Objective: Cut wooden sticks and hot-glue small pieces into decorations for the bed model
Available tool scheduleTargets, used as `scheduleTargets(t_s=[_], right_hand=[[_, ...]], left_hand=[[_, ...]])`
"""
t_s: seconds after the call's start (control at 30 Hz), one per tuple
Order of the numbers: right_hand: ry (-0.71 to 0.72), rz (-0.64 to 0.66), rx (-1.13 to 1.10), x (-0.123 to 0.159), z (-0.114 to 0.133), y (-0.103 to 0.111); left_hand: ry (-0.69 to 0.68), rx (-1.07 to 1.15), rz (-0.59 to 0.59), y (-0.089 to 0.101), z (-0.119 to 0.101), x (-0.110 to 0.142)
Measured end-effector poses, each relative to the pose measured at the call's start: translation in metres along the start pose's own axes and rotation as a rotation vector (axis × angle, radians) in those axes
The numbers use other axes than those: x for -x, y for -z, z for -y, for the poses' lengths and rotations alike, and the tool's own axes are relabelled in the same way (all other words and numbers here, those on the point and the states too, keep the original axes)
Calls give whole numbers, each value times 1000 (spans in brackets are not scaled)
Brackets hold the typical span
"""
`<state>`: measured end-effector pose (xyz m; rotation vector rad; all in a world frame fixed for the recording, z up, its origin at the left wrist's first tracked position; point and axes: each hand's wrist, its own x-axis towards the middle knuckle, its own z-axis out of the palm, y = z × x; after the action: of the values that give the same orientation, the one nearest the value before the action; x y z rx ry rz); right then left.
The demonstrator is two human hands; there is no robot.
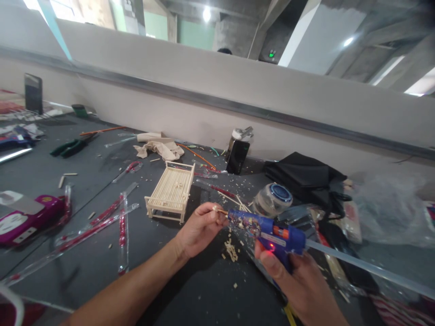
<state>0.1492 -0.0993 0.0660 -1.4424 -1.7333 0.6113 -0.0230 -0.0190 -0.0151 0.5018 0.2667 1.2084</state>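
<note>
Blue glue gun point(267, 231) is held in the right hand point(301, 278), its handle wrapped by the fingers and its nozzle pointed toward the left hand point(200, 228). A red light is lit on its side, and a translucent glue stick point(360, 266) is seated in its rear end. By the left hand, a small wooden piece point(215, 208) is pinched narrowly between thumb and fingertips at the nozzle; whether the two are touching cannot be told.

Beyond the left hand, a miniature wooden bed frame point(171, 189) is stood upright on the dark table point(190, 294), with a few wooden bits lying on its slats. More wooden bits point(231, 251) are scattered below the nozzle. Behind the glue gun, a clear jar point(270, 200) with a blue-marked lid is placed near a black bag point(304, 174). Red strips in clear plastic point(123, 231) are spread to the left, near a purple device point(32, 219).
</note>
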Motion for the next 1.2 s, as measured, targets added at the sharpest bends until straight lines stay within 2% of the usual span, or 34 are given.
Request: scheduleTargets(t_s=[0.97,1.1,1.2], right_hand=[[-5,25,51,-1,2,3],[-42,-26,2,3,-2,5],[-29,-87,-59,7,-15,13]], left_hand=[[7,13,17,1,0,0],[-3,-1,43,2,1,-1],[-7,11,46,3,1,-1]])
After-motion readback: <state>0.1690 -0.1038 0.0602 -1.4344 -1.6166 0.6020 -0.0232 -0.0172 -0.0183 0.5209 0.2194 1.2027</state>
